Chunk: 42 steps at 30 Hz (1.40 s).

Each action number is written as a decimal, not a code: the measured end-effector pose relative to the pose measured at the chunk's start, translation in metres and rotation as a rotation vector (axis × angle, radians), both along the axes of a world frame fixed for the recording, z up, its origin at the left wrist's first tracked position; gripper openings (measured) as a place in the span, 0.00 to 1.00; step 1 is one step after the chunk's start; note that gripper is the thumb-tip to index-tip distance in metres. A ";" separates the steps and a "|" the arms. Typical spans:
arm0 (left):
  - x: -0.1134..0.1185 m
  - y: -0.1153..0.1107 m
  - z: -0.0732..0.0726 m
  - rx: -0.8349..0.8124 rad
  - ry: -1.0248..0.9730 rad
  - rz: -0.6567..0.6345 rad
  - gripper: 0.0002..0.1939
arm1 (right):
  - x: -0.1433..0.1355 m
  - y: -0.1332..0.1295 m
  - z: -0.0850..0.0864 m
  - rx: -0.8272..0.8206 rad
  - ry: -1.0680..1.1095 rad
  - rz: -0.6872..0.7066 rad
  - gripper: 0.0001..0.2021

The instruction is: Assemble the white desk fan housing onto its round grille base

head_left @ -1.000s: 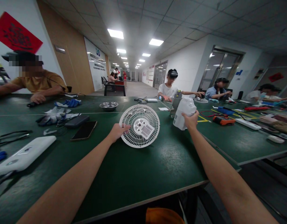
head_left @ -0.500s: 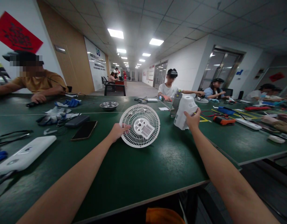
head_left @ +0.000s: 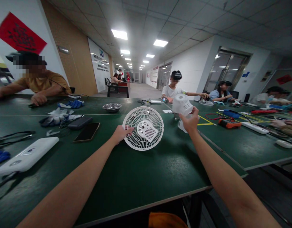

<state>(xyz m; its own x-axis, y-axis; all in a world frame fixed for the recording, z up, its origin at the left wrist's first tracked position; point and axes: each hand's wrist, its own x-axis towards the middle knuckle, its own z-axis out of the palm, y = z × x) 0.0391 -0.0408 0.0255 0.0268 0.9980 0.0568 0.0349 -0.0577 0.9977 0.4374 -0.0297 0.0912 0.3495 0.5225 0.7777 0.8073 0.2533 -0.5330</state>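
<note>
A round white fan grille (head_left: 129, 139) with a slotted plate at its centre stands tilted in front of me. My left hand (head_left: 119, 134) is closed on its left edge, fingers reaching over the ribs. On the right, my right hand (head_left: 191, 121) grips a white plastic housing (head_left: 182, 103) with vent slots and a rounded end, raised above the table. A second white piece (head_left: 182, 127) shows beneath the hand; whether it joins the housing I cannot tell. Behind the housing a bottle is mostly hidden.
On the green table (head_left: 141, 177) lie a phone (head_left: 87, 132), a dark case (head_left: 79, 123), gloves (head_left: 56, 117) and a white power bank-like device (head_left: 27, 155) at left. A metal bowl (head_left: 112, 107) sits behind the grille. An orange-black meter (head_left: 229, 123) lies right. Co-workers sit around.
My right hand has moved slightly left, and the housing has risen and tilted, with a white piece now showing below it. My left hand and the grille stay nearly still.
</note>
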 end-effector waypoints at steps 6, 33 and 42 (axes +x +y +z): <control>-0.001 0.000 -0.001 0.034 0.003 -0.012 0.16 | -0.027 0.015 -0.032 -0.415 -0.102 0.129 0.36; -0.002 0.001 -0.001 0.017 0.028 -0.021 0.13 | 0.038 0.016 -0.029 -0.234 0.203 -0.282 0.43; -0.004 0.002 -0.003 0.027 0.034 -0.035 0.14 | 0.063 0.034 -0.056 -0.376 0.329 -0.200 0.44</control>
<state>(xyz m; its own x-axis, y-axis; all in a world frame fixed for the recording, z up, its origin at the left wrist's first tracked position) 0.0354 -0.0386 0.0230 0.0641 0.9946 0.0817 0.0659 -0.0859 0.9941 0.5000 0.0038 0.0350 0.6643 0.6421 0.3826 0.5954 -0.1452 -0.7902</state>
